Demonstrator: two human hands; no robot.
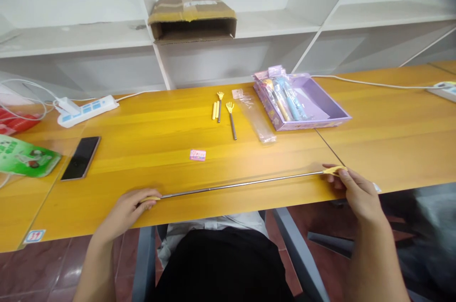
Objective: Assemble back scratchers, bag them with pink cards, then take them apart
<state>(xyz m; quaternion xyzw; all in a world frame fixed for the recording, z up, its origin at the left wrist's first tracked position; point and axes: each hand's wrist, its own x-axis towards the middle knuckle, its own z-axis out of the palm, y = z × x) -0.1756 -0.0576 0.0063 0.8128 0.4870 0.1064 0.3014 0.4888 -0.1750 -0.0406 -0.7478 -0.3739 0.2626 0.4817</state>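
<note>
A telescopic back scratcher (pixel 242 183) is pulled out long above the near edge of the yellow table (pixel 149 159). My left hand (pixel 130 209) is closed round its yellow handle end. My right hand (pixel 354 188) pinches its small yellow claw end. Two more short scratchers (pixel 231 117) with yellow claws lie farther back at the table's middle, beside an empty clear plastic sleeve (pixel 256 119). A small pink label (pixel 197 155) lies between them and the stretched rod.
A purple tray (pixel 320 102) holds packaged scratchers at the back right. A black phone (pixel 81 157), a green packet (pixel 21 157) and a white power strip (pixel 87 109) sit at the left. A cardboard box (pixel 192 17) rests on the white shelf behind.
</note>
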